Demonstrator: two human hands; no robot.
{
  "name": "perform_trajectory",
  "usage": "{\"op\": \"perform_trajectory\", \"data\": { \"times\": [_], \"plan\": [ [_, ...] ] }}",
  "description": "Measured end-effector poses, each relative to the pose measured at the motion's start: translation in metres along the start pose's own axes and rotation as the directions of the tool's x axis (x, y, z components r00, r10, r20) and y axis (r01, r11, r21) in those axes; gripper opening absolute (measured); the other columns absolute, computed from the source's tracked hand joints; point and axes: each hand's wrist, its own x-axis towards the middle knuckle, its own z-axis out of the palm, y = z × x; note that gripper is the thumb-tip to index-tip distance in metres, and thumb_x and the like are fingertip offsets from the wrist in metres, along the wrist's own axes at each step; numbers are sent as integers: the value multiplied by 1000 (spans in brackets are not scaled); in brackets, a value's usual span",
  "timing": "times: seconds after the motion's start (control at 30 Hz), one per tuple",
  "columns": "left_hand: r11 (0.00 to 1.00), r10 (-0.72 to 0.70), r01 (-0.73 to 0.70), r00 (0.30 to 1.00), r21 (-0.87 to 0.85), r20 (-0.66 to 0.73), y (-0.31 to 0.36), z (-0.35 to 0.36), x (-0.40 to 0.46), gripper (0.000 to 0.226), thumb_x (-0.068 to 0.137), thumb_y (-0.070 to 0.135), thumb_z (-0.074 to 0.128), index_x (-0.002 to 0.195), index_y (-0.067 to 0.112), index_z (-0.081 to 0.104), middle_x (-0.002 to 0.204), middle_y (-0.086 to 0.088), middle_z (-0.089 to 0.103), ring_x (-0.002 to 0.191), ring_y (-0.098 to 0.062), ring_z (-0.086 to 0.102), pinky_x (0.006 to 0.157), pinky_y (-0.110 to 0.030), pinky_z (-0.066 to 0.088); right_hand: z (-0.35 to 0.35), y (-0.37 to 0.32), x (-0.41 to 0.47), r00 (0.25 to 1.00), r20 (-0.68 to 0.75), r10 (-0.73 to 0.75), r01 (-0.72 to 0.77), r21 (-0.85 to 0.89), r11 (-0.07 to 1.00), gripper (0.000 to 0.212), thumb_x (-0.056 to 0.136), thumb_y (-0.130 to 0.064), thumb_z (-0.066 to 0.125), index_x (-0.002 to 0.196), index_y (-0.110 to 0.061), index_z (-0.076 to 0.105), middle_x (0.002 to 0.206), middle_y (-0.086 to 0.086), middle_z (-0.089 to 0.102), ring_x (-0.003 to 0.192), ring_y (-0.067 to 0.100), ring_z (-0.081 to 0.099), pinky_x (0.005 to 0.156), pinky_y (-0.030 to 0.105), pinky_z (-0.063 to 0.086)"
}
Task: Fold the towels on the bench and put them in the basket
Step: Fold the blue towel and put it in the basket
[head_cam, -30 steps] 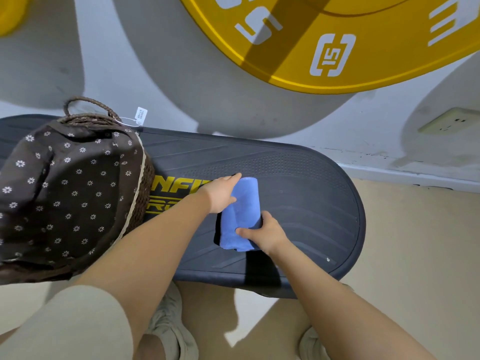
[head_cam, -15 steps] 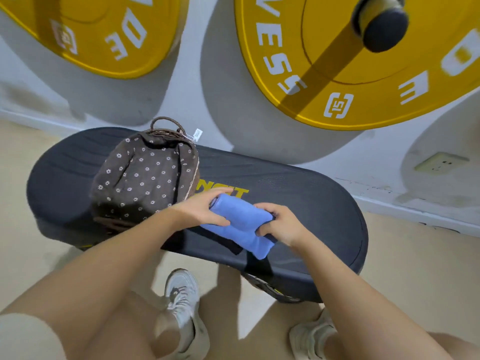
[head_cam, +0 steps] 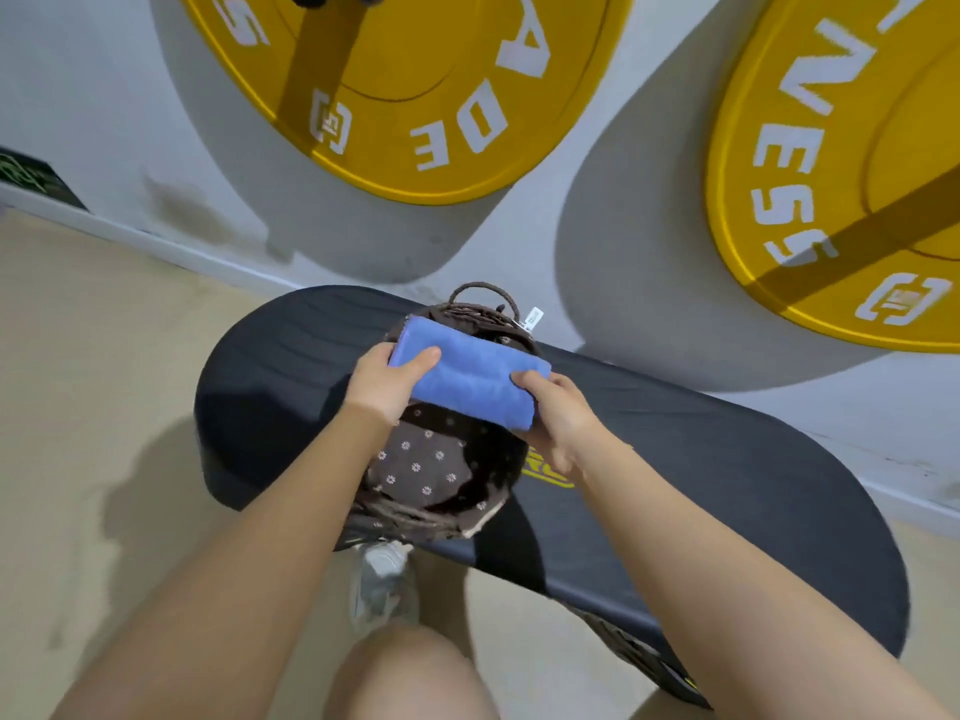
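Note:
A folded blue towel is held over the open top of the wicker basket, which has a brown lining with small white flowers. My left hand grips the towel's left end, thumb on top. My right hand grips its right end. The basket stands on the black padded bench, towards its left end. The towel covers the far part of the basket's opening, so I cannot tell what lies inside there.
Two big yellow weight plates hang on the grey wall behind the bench. Beige floor lies to the left. My knee and a white shoe are below the bench's near edge.
Both hands lifted the folded towel off the bench and carried it left, over the basket. The view swung left with them.

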Motion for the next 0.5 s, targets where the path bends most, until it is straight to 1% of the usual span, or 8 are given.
{"op": "perform_trajectory", "data": {
  "times": [0.03,0.07,0.13,0.17,0.23,0.3,0.4,0.5],
  "plan": [
    [999,-42,42,999,-25,-17,-6,3,15,43,81,33,67,113,6,58,109,-11,65,98,-26,61,90,-41,50,11,4,16,997,-74,-14,11,-52,999,37,87,-17,58,119,-2,49,115,16,62,94,28,62,78,36,54],
    [993,-108,108,994,-51,-6,-12,8,29,41,82,29,66,114,5,57,111,-12,63,98,-26,61,91,-40,51,21,9,30,986,-162,-48,17,-193,981,39,88,-22,59,119,-2,48,117,15,60,97,27,59,80,35,51],
    [956,-286,289,956,-47,58,-28,21,52,37,85,19,61,117,4,51,107,-10,59,96,-27,58,94,-38,50,33,20,54,942,-297,-153,-22,-513,858,44,91,-27,55,123,0,42,120,15,55,103,29,53,85,33,43],
    [934,-354,355,933,-21,60,-35,27,60,35,86,14,57,118,4,49,101,-9,56,93,-27,57,94,-37,49,35,24,65,928,-327,-177,-56,-593,803,47,93,-28,52,126,2,39,125,18,53,110,32,52,89,35,40],
    [925,-377,379,925,-32,45,-49,37,78,37,86,10,53,122,2,48,100,-12,58,90,-27,54,88,-34,49,37,31,87,923,-354,-151,-115,-630,768,49,95,-29,49,128,6,37,130,22,50,120,36,48,94,36,39],
    [922,-366,367,930,-123,34,-57,44,95,40,88,11,55,127,5,48,118,-15,59,94,-26,54,80,-31,45,36,34,109,915,-386,-119,-158,-612,775,49,95,-30,50,126,6,40,129,22,52,120,36,49,91,36,40],
    [845,-444,411,896,-342,-20,-60,53,110,59,87,18,62,139,9,36,134,-12,50,115,-29,53,96,-35,45,35,33,131,894,-441,-86,-191,-546,815,47,93,-31,53,122,5,46,124,22,56,114,35,54,80,33,40],
    [845,-450,380,886,-377,-116,-63,62,118,57,84,18,66,134,3,42,130,-15,52,112,-29,55,98,-37,46,35,34,137,881,-461,-107,-206,-578,790,47,92,-32,55,121,5,48,123,22,58,113,34,56,84,34,43]
  ]
}}
